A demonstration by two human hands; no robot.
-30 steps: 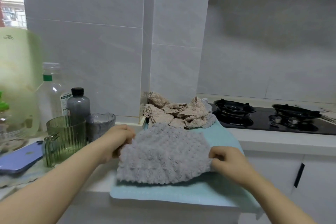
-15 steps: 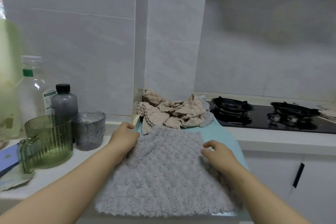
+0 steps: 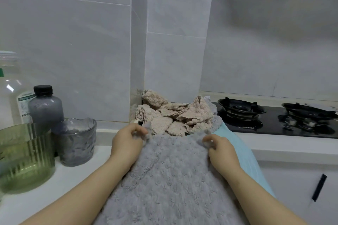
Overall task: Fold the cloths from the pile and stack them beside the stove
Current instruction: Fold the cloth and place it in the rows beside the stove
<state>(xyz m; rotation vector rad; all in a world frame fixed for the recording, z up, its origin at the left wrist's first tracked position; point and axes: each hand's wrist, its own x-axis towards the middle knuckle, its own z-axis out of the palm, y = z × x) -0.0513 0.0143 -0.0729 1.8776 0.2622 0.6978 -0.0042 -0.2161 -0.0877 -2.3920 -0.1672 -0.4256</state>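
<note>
Forearms extended, left hand point(image 3: 128, 142), right hand point(image 3: 221, 151), each grip pinching grey cloth point(image 3: 173, 179)

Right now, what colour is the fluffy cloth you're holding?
Light grey all over. The fluffy cloth shows best in the head view, the only one here.

Left hand point(image 3: 126, 144) and right hand point(image 3: 220, 150) pinching grey cloth point(image 3: 172, 175) corners, beige pile point(image 3: 175, 117) behind

We see the grey cloth point(image 3: 170, 179) as plain mid-grey with a nubby pile. Pile of cloths point(image 3: 175, 117): beige-pink. Turquoise cloth point(image 3: 243, 151) is pale and unpatterned. Pitcher point(image 3: 25, 157): translucent green, vertical ribs. Cup point(image 3: 76, 142): smoky grey, crinkled pattern. Small bottle point(image 3: 45, 109): grey tint, black cap. Stove point(image 3: 274, 120): gloss black. Wall tiles point(image 3: 73, 42): pale grey-white, faint marbling. Cabinet handle point(image 3: 319, 187): black.
</note>
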